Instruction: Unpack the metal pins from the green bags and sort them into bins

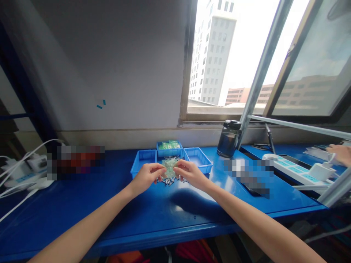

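My left hand (146,178) and my right hand (192,176) pinch a small, see-through, pale green plastic bag (169,168) by its two sides. It is held above a pile of metal screws (168,181) on the blue table. I cannot make out what is inside the bag, if anything. Around the pile are a left blue bin (134,166), a right blue bin (207,168) and a back blue bin (169,153). Green-tinted bags (168,145) lie in the back bin.
A dark lidded bottle (229,140) stands behind and to the right. Farther right are a white power strip (296,171), a metal post (264,60) and another person's hand (340,154). White cables (26,175) and chargers crowd the left end. One small round piece (195,217) lies near the front edge.
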Demonstrator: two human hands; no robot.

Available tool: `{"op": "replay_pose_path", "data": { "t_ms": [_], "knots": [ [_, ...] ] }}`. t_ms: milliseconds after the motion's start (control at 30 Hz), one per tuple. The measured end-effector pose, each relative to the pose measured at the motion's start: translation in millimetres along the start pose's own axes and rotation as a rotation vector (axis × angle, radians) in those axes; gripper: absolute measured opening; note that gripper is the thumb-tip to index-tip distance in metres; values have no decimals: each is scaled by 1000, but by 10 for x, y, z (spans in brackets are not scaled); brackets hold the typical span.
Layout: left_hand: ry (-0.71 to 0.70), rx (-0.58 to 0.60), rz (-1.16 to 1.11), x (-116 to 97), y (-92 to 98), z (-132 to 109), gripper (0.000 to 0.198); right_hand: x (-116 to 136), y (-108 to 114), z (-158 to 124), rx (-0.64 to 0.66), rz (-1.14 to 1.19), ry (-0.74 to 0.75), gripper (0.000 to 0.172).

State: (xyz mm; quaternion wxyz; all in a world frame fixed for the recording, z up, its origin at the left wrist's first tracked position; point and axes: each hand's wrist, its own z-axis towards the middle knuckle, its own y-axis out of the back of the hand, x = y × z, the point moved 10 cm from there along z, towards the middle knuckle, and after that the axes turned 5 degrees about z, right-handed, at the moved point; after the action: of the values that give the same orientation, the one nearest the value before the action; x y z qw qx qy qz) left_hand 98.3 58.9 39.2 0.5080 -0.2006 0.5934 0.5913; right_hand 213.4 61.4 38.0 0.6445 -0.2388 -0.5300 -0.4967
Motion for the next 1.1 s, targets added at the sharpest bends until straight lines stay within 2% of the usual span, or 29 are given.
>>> {"op": "replay_pose_path", "data": {
  "t_ms": [233, 433, 567, 667, 800, 867, 1000, 1100],
  "knots": [
    [-9, -5, -26, 75, 3, 8, 26, -85, 11, 17, 0, 1, -40, 25],
    [-181, 8, 16, -103, -69, -64, 29, -125, 43, 32, -62, 68, -32, 30],
    [-230, 42, -83, -192, -129, -86, 27, 5, -46, 6, -24, -135, 84, 21],
    [-200, 64, -98, -186, -150, -86, 23, 144, -130, -42, 5, -282, 207, 21],
    [-159, 17, -39, -135, -75, -67, 24, 71, -236, -45, 134, -84, 96, 22],
    [-161, -35, 11, -111, -7, -53, 25, 37, -235, -24, 156, 31, 39, 25],
    [-192, -87, 94, -86, 50, -38, 24, -50, -59, 47, 27, 76, -27, 29],
    [-195, -73, 142, -98, 38, -41, 22, -105, -5, 53, 0, 20, -54, 25]
  ]
}}
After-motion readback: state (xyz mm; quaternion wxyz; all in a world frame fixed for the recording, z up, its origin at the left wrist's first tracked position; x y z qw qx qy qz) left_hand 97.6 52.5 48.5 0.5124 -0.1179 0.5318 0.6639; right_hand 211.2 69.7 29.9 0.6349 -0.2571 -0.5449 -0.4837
